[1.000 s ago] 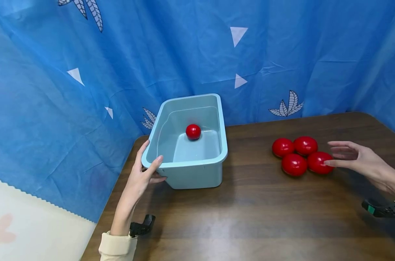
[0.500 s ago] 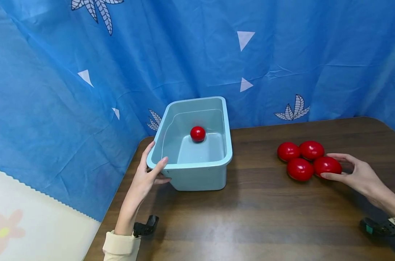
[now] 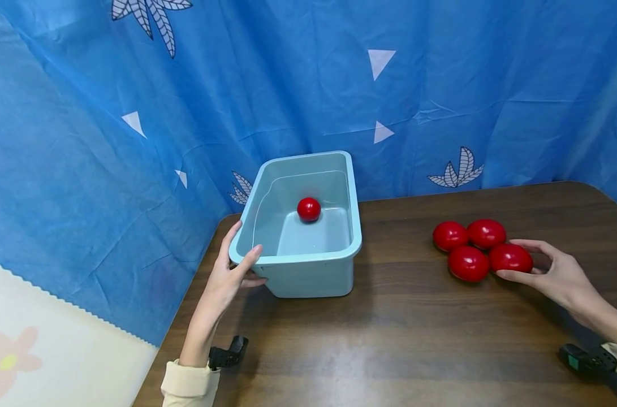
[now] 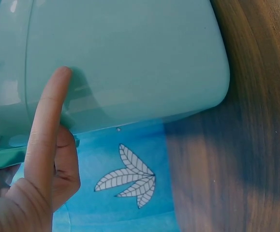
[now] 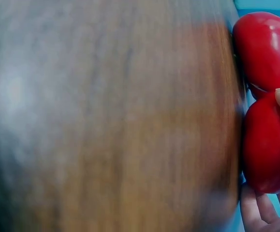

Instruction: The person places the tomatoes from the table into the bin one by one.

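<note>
At the near left corner of a pale blue plastic tub (image 3: 308, 277), my left hand (image 3: 225, 278) grips the rim, thumb on the near side. One finger lies along the tub's outer wall in the left wrist view. A glossy red ball (image 3: 309, 209) sits inside the tub. On the right, my right hand (image 3: 562, 276) has its thumb and fingers round a glossy, slightly oval red ball (image 3: 510, 258), which rests on the table. Three similar balls cluster against it: a front one (image 3: 468, 264), a back left one (image 3: 450, 236) and a back right one (image 3: 486, 234).
The dark wooden table (image 3: 389, 339) extends between the tub and the ball cluster. Behind its back edge hangs a blue curtain (image 3: 298, 85) with leaf and triangle prints. A white flowered cloth (image 3: 48, 339) lies beyond the left edge.
My right hand has closed in on the nearest right ball, and its thumb and fingers now surround it. The left hand stays on the tub. The head view has shifted slightly.
</note>
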Demonstrator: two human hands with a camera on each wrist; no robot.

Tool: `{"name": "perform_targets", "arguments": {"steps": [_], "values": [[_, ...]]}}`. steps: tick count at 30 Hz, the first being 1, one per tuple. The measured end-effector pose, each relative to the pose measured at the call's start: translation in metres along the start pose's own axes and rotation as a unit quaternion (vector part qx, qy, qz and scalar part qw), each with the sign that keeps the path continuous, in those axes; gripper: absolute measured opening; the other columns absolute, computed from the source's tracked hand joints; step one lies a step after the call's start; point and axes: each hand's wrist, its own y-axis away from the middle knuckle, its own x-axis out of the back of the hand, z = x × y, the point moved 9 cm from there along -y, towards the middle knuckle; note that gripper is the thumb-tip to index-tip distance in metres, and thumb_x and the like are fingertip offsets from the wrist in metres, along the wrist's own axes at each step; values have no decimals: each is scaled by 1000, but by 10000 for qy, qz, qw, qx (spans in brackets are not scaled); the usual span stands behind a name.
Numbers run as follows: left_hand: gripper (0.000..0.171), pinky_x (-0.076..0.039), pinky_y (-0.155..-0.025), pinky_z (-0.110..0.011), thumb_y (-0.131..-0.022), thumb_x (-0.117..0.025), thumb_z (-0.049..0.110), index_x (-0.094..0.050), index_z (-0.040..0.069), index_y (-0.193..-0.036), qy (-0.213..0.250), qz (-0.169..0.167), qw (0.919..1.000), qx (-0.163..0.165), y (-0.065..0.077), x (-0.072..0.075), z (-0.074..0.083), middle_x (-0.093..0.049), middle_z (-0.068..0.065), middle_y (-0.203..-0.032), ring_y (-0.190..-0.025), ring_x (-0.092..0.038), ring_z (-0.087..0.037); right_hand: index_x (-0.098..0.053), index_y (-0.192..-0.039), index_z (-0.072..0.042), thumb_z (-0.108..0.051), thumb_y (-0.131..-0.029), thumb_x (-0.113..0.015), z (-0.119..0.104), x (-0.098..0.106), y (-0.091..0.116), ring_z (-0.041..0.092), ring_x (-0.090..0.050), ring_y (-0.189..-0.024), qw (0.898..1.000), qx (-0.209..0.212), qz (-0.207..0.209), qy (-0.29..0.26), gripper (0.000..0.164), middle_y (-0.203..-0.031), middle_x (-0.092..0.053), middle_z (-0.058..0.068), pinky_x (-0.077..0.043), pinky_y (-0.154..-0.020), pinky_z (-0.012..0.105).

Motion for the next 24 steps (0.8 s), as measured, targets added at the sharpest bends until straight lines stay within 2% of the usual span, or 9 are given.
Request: {"name": "perform_targets", "arguments": {"steps": [3,11,14,16,18,19,20,22,24], "values": [[75,-63,-83,-54,-109,-57,22,-12,29,-168,2,5,10000,15,0,0,-1,-29,-23,-160,-87,-74,-33,-40,-150,3,-37,-94,-81,2,1,1,55,-55,-108,9999,-75,80,-113,80,-148,-34,45,-48,-61,17],[75,-64,-82,-51,-109,-58,23,-13,30,-168,-11,-8,10000,-2,-3,-1,1,-29,-21,-160,-90,-74,-34,-44,-154,-4,-35,-95,-79,-4,17,9,52,-42,-116,9981,-204,567,-140,75,-151,-36,40,-42,-61,15],[75,-63,-83,-53,-108,-59,24,-13,30,-168,-26,5,10000,35,-3,0,0,-28,-21,-160,-91,-74,-35,-44,-157,-9,-34,-95,-80,-8,21,10,31,-53,-109,9971,-174,697,-238,76,-148,-46,27,-43,-61,10],[76,-64,-83,-52,-108,-60,25,-13,30,-168,-45,12,10000,68,-3,1,-1,-28,-20,-160,-92,-74,-35,-46,-159,-16,-36,-94,-81,-11,24,9,13,-49,-100,9966,-163,759,-289,76,-143,-50,18,-44,-62,7],[76,-64,-82,-51,-108,-60,25,-13,30,-168,-46,12,10000,84,-3,1,-1,-28,-21,-160,-91,-74,-34,-45,-160,-21,-39,-93,-81,-15,24,8,9,-47,-101,9964,-202,746,-361,78,-144,-50,15,-44,-63,7],[76,-64,-82,-50,-108,-60,25,-13,29,-168,-37,13,10000,76,-3,1,-1,-28,-21,-160,-91,-74,-34,-44,-160,-24,-40,-93,-81,-19,23,6,13,-48,-105,9963,-206,718,-418,78,-145,-49,12,-44,-64,6],[76,-65,-81,-49,-108,-59,25,-13,29,-168,-35,15,10000,75,-3,1,-1,-29,-22,-160,-91,-74,-33,-43,-161,-25,-41,-94,-80,-24,22,5,22,-48,-111,9965,-223,656,-460,79,-152,-44,21,-44,-65,7],[76,-65,-82,-50,-108,-59,25,-13,29,-168,-20,14,10000,83,-2,1,-1,-28,-22,-160,-90,-74,-32,-40,-163,-27,-40,-95,-78,-37,18,4,41,-43,-124,9965,-215,477,-651,78,-160,-35,23,-45,-67,8],[76,-64,-83,-52,-108,-59,25,-12,29,-168,-13,1,10000,91,-3,0,-1,-28,-23,-160,-90,-74,-33,-39,-162,-30,-36,-98,-76,-52,12,2,47,-36,-131,9948,-126,286,-971,75,-160,-38,12,-47,-71,6]]}}
